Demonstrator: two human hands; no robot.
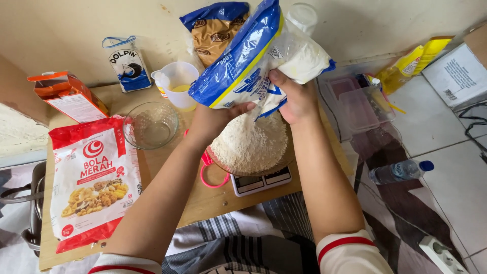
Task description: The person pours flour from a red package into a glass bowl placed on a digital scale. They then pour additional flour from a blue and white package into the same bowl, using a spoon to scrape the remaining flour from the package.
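Together my left hand (213, 119) and right hand (297, 99) clamp around a blue-and-white flour bag (253, 61), tilted above a heaped bowl of flour (249, 144). That bowl sits on a small kitchen scale (261, 181) on the low wooden table (203, 203), with an empty glass bowl (150, 125) and a red-and-white packet (94, 180) to my left.

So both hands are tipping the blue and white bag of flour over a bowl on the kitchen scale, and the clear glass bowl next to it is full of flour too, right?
Not quite. The clear glass bowl is empty, as the head view shows. The rest holds: the left hand and right hand tip the blue and white bag over the heaped bowl of flour on the kitchen scale.
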